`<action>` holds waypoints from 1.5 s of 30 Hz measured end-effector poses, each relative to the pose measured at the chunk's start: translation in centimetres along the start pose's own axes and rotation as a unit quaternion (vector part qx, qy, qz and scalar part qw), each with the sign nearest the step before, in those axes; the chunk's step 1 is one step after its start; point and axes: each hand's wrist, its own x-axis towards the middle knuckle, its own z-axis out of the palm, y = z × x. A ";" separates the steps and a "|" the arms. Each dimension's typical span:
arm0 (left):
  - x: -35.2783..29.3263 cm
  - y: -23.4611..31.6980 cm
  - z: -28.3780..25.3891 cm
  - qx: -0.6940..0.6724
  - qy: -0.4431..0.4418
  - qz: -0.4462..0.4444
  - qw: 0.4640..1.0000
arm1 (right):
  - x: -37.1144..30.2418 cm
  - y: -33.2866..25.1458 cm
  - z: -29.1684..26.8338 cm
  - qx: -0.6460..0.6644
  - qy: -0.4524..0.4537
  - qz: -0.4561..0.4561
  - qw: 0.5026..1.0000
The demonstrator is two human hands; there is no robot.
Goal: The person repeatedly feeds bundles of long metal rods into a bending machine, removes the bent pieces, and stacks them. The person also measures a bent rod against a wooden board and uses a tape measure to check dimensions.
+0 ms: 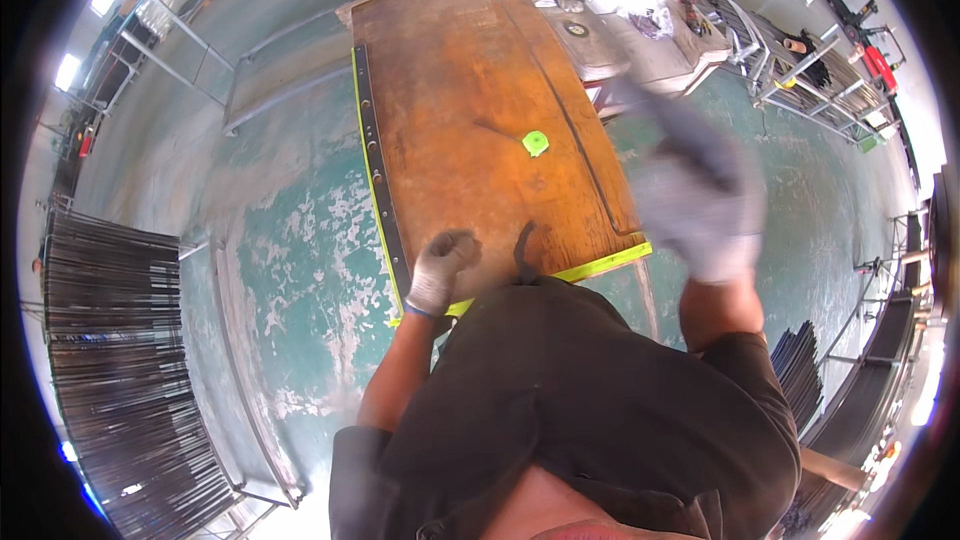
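Near the close left corner of the brown wooden tabletop (470, 70), my left hand (443, 265) wears a white glove with dark fingers. Its fingers are curled in; anything inside them is hidden. My right hand (705, 210), also gloved, is raised off the table's right side and smeared by motion. A dark, long blurred shape (690, 135) runs along it, and I cannot tell whether it is held. A bright green roundish piece (535, 144) lies on the wood. Closer to my body is a dark strap-like piece (525, 245). A black strip with holes (375, 155) lines the left edge.
Yellow-green edging (605, 263) runs along the table's near side. Beyond its far right stands a cluttered work surface (600, 45). Racks of long dark bars (120, 340) stand at left, with more dark bars (795, 370) at lower right. A metal-framed rack (810, 70) is at far right.
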 end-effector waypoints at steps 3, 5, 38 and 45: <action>1.3 4.0 1.1 -0.221 -0.049 0.012 0.974 | 0.7 4.4 6.6 -0.200 -0.133 0.062 0.969; 0.5 8.3 3.1 -0.267 -0.073 -0.002 0.961 | -0.3 11.7 9.4 -0.184 -0.248 0.055 0.949; -1.6 -8.5 -1.3 0.635 -0.020 0.068 0.769 | -11.2 38.0 -12.5 -0.488 0.089 0.442 0.747; -0.6 -10.3 -3.9 0.690 0.024 0.092 0.718 | -11.4 41.5 -11.6 -0.458 0.100 0.397 0.789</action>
